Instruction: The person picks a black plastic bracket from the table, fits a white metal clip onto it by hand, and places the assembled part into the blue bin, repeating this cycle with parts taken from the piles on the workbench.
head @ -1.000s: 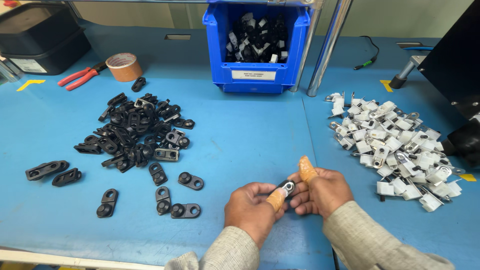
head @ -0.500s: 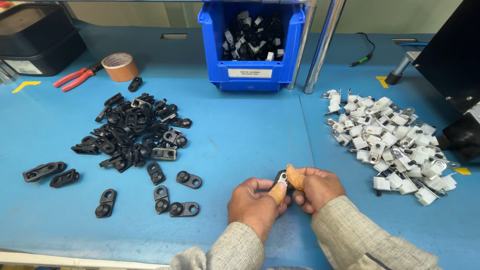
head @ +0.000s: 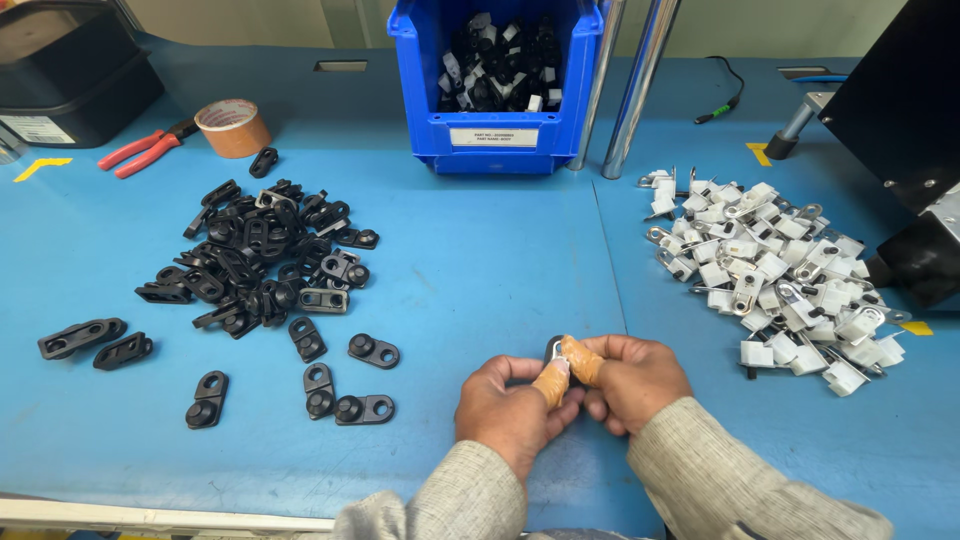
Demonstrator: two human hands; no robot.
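Note:
My left hand [head: 510,407] and my right hand [head: 630,377] meet low in the middle of the blue table. Both pinch one small black plastic part with a metal piece [head: 553,349] between the thumbs, which wear tan tape. The part is mostly hidden by the fingers. A heap of black plastic brackets [head: 262,262] lies to the left, with loose ones [head: 335,392] near my left hand. A heap of white clips with metal tabs [head: 770,269] lies to the right.
A blue bin [head: 495,90] with black and white parts stands at the back centre beside two metal poles [head: 625,85]. A tape roll [head: 232,127], red pliers [head: 145,149] and a black case [head: 65,70] sit back left. A black machine [head: 905,130] stands at right.
Both hands have drawn a little closer to me and pressed tighter on the small part; the thumbs now cover more of it.

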